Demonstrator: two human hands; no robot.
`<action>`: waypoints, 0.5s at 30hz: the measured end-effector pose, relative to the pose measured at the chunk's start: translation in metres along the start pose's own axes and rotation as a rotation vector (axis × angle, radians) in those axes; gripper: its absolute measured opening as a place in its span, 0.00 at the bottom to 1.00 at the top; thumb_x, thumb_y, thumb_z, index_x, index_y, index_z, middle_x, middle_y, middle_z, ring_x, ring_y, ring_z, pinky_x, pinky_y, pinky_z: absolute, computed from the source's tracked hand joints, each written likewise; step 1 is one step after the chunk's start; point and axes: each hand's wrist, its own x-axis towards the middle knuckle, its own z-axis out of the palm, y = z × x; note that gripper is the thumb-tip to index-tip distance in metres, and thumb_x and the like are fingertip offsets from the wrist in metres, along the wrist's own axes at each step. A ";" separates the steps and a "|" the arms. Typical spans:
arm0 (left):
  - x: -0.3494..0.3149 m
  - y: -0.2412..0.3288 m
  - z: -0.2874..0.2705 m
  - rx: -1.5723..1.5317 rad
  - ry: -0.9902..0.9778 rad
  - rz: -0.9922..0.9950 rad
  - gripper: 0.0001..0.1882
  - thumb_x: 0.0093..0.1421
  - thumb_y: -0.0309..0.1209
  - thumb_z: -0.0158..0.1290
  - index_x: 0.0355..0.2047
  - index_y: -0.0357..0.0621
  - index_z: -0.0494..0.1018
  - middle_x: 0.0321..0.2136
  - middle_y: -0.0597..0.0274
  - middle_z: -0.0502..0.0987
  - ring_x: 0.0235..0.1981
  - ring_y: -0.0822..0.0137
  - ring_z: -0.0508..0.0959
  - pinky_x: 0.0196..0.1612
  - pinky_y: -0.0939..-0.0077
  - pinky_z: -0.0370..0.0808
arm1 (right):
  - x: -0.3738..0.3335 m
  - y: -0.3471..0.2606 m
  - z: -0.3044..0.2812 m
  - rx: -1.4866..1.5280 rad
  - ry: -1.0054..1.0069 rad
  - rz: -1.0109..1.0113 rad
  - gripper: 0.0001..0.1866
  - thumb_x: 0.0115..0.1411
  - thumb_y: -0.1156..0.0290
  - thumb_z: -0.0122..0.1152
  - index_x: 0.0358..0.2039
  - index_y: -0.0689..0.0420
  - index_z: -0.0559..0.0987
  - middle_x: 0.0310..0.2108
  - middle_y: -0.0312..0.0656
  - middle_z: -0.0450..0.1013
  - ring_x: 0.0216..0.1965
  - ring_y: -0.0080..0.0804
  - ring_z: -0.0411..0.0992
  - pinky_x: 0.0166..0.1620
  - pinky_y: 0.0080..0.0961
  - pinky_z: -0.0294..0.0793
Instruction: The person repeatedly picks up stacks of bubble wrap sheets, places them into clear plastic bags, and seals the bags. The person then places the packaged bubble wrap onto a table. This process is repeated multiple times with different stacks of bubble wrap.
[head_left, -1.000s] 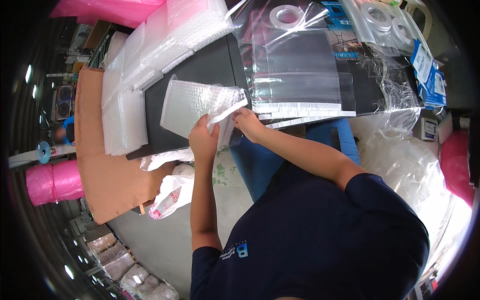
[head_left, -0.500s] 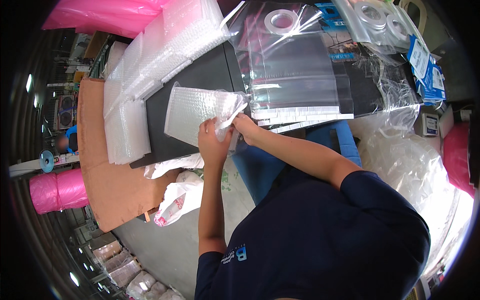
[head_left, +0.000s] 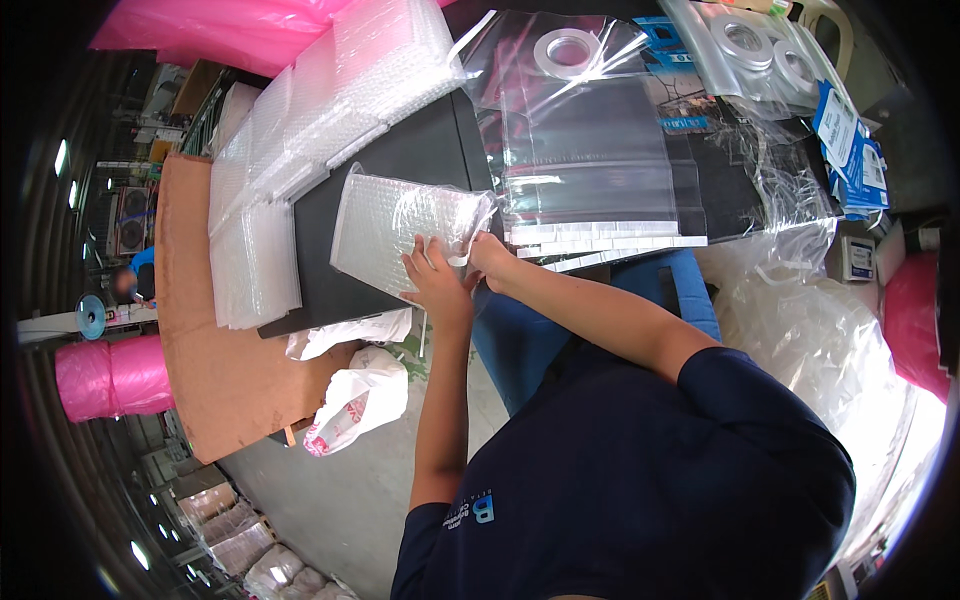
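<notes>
A bubble-wrap pouch lies on the black tabletop in front of me. My left hand rests at its near edge, fingers spread over the bubble wrap. My right hand is closed at the pouch's right end, where clear film folds over; its fingertips are partly hidden. Below my left hand a thin white strip hangs down past the table edge. To the right of the pouch lie flat clear plastic bags with white strips along their near edges.
Stacked bubble-wrap sheets line the left of the black table, beside brown cardboard. A tape roll lies on the bags. White plastic bags hang below the table; loose clear film bulges at right.
My left fingers have opened and spread on the pouch. The white strip between my hands has gone from there, and a strip now hangs below my left hand. The pouch's right end lies flatter.
</notes>
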 end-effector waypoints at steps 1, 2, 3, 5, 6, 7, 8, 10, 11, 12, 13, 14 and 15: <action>0.002 0.002 -0.001 0.002 0.008 0.003 0.42 0.43 0.38 0.66 0.56 0.47 0.57 0.61 0.57 0.53 0.63 0.42 0.51 0.47 0.19 0.55 | 0.024 0.014 -0.006 -0.019 -0.029 -0.046 0.14 0.56 0.77 0.44 0.44 0.61 0.71 0.37 0.46 0.70 0.35 0.33 0.69 0.32 0.31 0.70; 0.004 0.004 0.001 0.014 0.009 -0.006 0.41 0.44 0.38 0.65 0.56 0.47 0.57 0.61 0.57 0.53 0.63 0.42 0.51 0.47 0.19 0.55 | 0.041 0.024 -0.009 -0.039 -0.056 -0.087 0.15 0.56 0.77 0.44 0.44 0.61 0.70 0.38 0.46 0.70 0.35 0.33 0.69 0.31 0.30 0.70; 0.005 0.004 0.004 0.026 0.014 -0.022 0.40 0.44 0.38 0.65 0.55 0.47 0.58 0.61 0.58 0.53 0.63 0.43 0.51 0.47 0.19 0.55 | 0.044 0.026 -0.008 -0.059 -0.013 -0.096 0.14 0.56 0.76 0.44 0.43 0.62 0.70 0.38 0.47 0.70 0.35 0.33 0.69 0.32 0.30 0.70; 0.008 0.003 0.012 0.038 0.017 -0.040 0.38 0.46 0.37 0.63 0.55 0.48 0.58 0.61 0.59 0.53 0.63 0.44 0.51 0.47 0.19 0.55 | 0.048 0.030 -0.005 -0.096 0.074 -0.115 0.13 0.56 0.75 0.45 0.42 0.62 0.70 0.38 0.48 0.70 0.36 0.33 0.69 0.32 0.30 0.71; 0.007 -0.001 0.016 0.038 0.017 -0.056 0.37 0.47 0.37 0.63 0.55 0.48 0.58 0.61 0.59 0.53 0.63 0.45 0.51 0.47 0.19 0.55 | 0.035 0.026 0.000 -0.098 0.067 -0.112 0.13 0.57 0.75 0.44 0.43 0.63 0.70 0.37 0.46 0.71 0.35 0.31 0.69 0.34 0.29 0.70; 0.006 -0.004 0.019 0.037 0.017 -0.071 0.37 0.48 0.37 0.62 0.55 0.49 0.57 0.62 0.59 0.53 0.64 0.45 0.51 0.46 0.18 0.55 | 0.020 0.021 0.003 -0.099 0.061 -0.109 0.14 0.58 0.76 0.43 0.44 0.63 0.70 0.35 0.44 0.71 0.34 0.30 0.69 0.35 0.28 0.69; 0.009 0.002 0.014 0.039 -0.008 -0.070 0.36 0.48 0.36 0.62 0.55 0.48 0.58 0.61 0.59 0.53 0.63 0.45 0.51 0.47 0.20 0.56 | 0.010 0.013 0.001 -0.090 0.067 -0.117 0.15 0.58 0.76 0.42 0.45 0.64 0.69 0.34 0.43 0.72 0.33 0.28 0.69 0.36 0.27 0.68; 0.014 0.015 0.003 0.042 -0.059 -0.065 0.34 0.49 0.35 0.61 0.55 0.47 0.58 0.61 0.57 0.54 0.63 0.45 0.52 0.48 0.25 0.59 | 0.031 0.021 -0.010 -0.141 0.087 -0.184 0.13 0.57 0.74 0.44 0.42 0.63 0.70 0.33 0.44 0.72 0.35 0.29 0.69 0.39 0.29 0.68; 0.016 0.012 0.002 -0.071 -0.016 0.006 0.31 0.50 0.34 0.60 0.53 0.45 0.61 0.59 0.55 0.58 0.61 0.45 0.56 0.49 0.31 0.61 | 0.037 0.024 -0.015 -0.168 0.094 -0.215 0.12 0.57 0.73 0.45 0.41 0.63 0.71 0.33 0.45 0.72 0.36 0.29 0.69 0.40 0.29 0.69; 0.019 0.002 -0.001 -0.181 0.028 0.074 0.28 0.51 0.33 0.59 0.51 0.43 0.63 0.56 0.52 0.61 0.58 0.45 0.59 0.49 0.37 0.64 | 0.034 0.022 -0.017 -0.109 -0.018 -0.239 0.13 0.57 0.72 0.46 0.41 0.63 0.71 0.33 0.44 0.72 0.36 0.28 0.69 0.40 0.29 0.69; 0.023 -0.007 -0.004 -0.292 0.071 0.143 0.24 0.52 0.32 0.58 0.48 0.41 0.65 0.54 0.50 0.65 0.56 0.44 0.63 0.50 0.43 0.66 | 0.030 0.019 -0.020 -0.050 -0.129 -0.263 0.13 0.58 0.72 0.46 0.41 0.63 0.71 0.32 0.44 0.72 0.36 0.28 0.69 0.40 0.29 0.69; 0.026 -0.015 -0.010 -0.370 0.037 0.161 0.20 0.53 0.31 0.56 0.46 0.39 0.66 0.51 0.48 0.67 0.52 0.44 0.66 0.48 0.48 0.67 | 0.022 0.014 -0.024 0.007 -0.240 -0.285 0.13 0.58 0.71 0.46 0.41 0.63 0.71 0.31 0.43 0.73 0.37 0.28 0.70 0.40 0.29 0.69; 0.031 -0.021 -0.020 -0.450 0.002 0.182 0.17 0.54 0.30 0.55 0.43 0.37 0.68 0.47 0.47 0.70 0.48 0.44 0.69 0.46 0.53 0.69 | 0.000 -0.002 -0.024 -0.019 -0.263 -0.201 0.12 0.58 0.72 0.49 0.42 0.62 0.73 0.33 0.40 0.72 0.37 0.27 0.70 0.41 0.25 0.68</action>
